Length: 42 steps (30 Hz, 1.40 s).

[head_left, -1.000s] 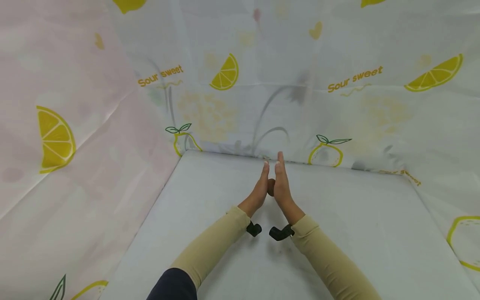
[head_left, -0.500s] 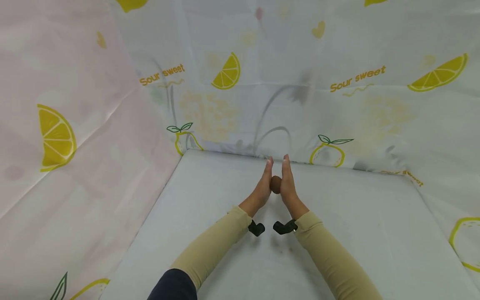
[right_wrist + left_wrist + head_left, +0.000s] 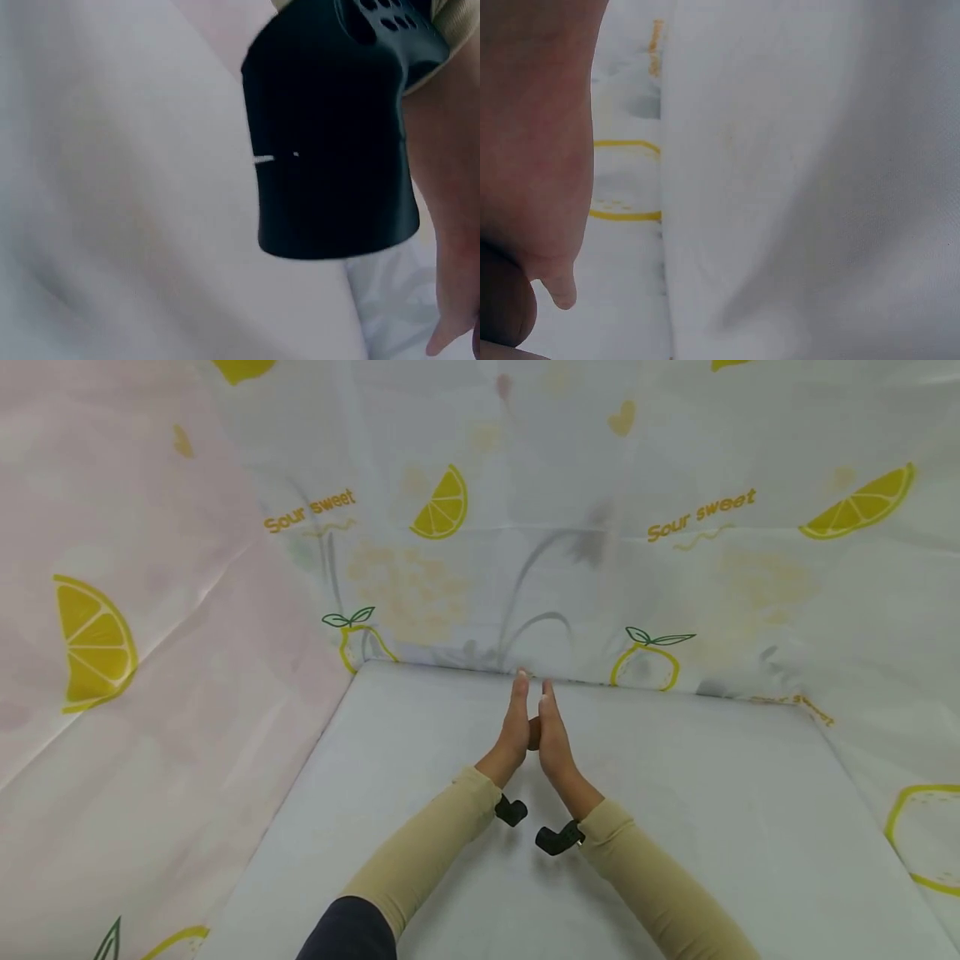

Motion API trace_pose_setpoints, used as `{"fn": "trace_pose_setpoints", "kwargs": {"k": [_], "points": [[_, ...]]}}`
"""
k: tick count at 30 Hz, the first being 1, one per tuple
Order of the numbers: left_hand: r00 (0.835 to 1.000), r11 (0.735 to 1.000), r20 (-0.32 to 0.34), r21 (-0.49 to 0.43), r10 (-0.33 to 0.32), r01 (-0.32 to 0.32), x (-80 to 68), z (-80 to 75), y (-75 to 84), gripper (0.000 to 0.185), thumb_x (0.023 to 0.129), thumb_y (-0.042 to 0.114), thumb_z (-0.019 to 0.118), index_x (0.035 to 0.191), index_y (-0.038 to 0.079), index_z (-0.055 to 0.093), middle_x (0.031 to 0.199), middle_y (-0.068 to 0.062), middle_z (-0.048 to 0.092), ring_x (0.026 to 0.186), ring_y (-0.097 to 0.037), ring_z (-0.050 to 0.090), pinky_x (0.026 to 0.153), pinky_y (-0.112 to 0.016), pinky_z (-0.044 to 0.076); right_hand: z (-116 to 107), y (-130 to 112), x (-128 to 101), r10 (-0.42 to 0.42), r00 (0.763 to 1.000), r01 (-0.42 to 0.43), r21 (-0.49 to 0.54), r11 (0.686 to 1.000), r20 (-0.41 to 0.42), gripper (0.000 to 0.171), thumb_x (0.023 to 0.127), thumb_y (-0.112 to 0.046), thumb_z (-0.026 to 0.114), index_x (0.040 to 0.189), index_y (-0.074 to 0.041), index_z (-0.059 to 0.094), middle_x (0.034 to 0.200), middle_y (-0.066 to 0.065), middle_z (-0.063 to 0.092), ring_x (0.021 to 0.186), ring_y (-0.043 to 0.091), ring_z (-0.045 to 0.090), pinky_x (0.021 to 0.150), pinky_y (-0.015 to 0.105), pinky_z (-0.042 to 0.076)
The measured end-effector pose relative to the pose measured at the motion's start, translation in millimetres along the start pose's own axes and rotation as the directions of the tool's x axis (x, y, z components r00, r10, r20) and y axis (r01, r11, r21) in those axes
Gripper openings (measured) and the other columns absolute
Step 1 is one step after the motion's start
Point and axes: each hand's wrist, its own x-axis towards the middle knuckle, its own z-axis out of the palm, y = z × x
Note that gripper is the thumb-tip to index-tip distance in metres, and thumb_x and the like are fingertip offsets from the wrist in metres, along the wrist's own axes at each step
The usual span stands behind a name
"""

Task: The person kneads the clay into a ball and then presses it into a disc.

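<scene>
Where the two hands meet palm to palm over the far middle of the bench (image 3: 697,827), one small brown lump (image 3: 533,732) sits pressed between them. Left hand (image 3: 514,727) and right hand (image 3: 552,737) both have fingers straight, tips aimed away from the person toward the back wall, flat palms squeezing the lump; neither curls round it. Only a sliver of the lump shows in the gap, approx. round, so its long axis can't be read from the head view; prob. a ball of soft stuff, but too little shows to be sure. In the left wrist view a dark rounded shape (image 3: 506,311) sits at the bottom left under the heel of the left hand (image 3: 536,135), likely the same lump, blurred.

Count: 1 lump, 2 hands, 2 tan sleeves, 2 black wrist cams. The left cam (image 3: 511,811) and right cam (image 3: 556,839) hang under the wrists, just above the bench, near each other but apart. The right wrist view is mostly filled by the left cam's black housing (image 3: 334,142), w/ part of the left hand (image 3: 450,247) at the right edge.

Around: a white cloth printed w/ lemons (image 3: 442,508) covers the back and side walls, words "Sour sweet" (image 3: 701,513) on it. The back wall stands just beyond the fingertips. The hands themselves block most of the lump from the head cam.
</scene>
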Motion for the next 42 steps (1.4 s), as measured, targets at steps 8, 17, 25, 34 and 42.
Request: {"fn": "trace_pose_setpoints", "kwargs": {"k": [8, 17, 25, 34, 42], "points": [[0.988, 0.99, -0.083, -0.067, -0.127, 0.121, 4.3, -6.8, 0.3, 0.084, 0.1, 0.073, 0.021, 0.165, 0.02, 0.014, 0.17, 0.001, 0.012, 0.155, -0.019, 0.01, 0.124, -0.048, 0.007, 6, -44, -11, -0.028, 0.999, 0.03, -0.048, 0.998, 0.038, 0.055, 0.111, -0.014, 0.019, 0.158, 0.012, 0.006, 0.167, 0.025, 0.004, 0.155, 0.035, 0.004, 0.125, 0.049, 0.007], [0.995, 0.996, 0.058, -0.02, -0.08, 0.081, -2.7, -3.4, -1.3, 0.087, 0.1, 0.073, 0.012, 0.165, 0.015, 0.012, 0.157, -0.009, 0.04, 0.144, -0.021, 0.033, 0.122, -0.048, 0.015, 1, -23, 11, -0.071, 0.997, 0.071, -0.016, 0.997, -0.024, 0.059, 0.112, -0.024, 0.019, 0.161, 0.004, 0.003, 0.169, 0.02, 0.002, 0.156, 0.027, 0.002, 0.125, 0.045, 0.005], [0.983, 0.991, 0.185, -0.125, -0.017, 0.041, -4.3, 2.0, 0.3, 0.088, 0.101, 0.069, 0.016, 0.165, 0.01, 0.003, 0.17, -0.015, 0.009, 0.156, -0.029, 0.005, 0.124, -0.051, 0.004, -11, -4, 30, -0.01, 0.997, 0.008, -0.022, 1.0, -0.082, 0.067, 0.111, -0.041, 0.023, 0.163, -0.004, 0.005, 0.17, 0.01, 0.006, 0.156, 0.019, 0.005, 0.125, 0.041, 0.006], [0.972, 0.993, 0.234, -0.12, 0.017, 0.012, -6.3, 1.4, 1.6, 0.088, 0.101, 0.071, 0.013, 0.164, 0.011, 0.0, 0.171, -0.008, 0.001, 0.156, -0.027, -0.002, 0.124, -0.05, 0.0, -22, 14, 33, 0.115, 0.988, -0.119, -0.032, 0.992, -0.106, 0.068, 0.111, -0.043, 0.027, 0.164, -0.005, 0.006, 0.17, 0.009, 0.005, 0.156, 0.022, 0.004, 0.125, 0.041, 0.004], [0.991, 0.996, 0.133, -0.084, 0.033, -0.022, -5.6, -0.8, 2.1, 0.079, 0.106, 0.061, 0.013, 0.164, 0.01, 0.004, 0.171, -0.004, 0.003, 0.156, -0.018, -0.003, 0.125, -0.046, 0.001, -9, -7, 11, 0.091, 0.996, -0.091, -0.08, 0.993, -0.006, 0.059, 0.113, -0.024, 0.021, 0.16, 0.005, 0.001, 0.144, 0.036, 0.042, 0.131, 0.035, 0.046, 0.115, 0.04, 0.03]]}}
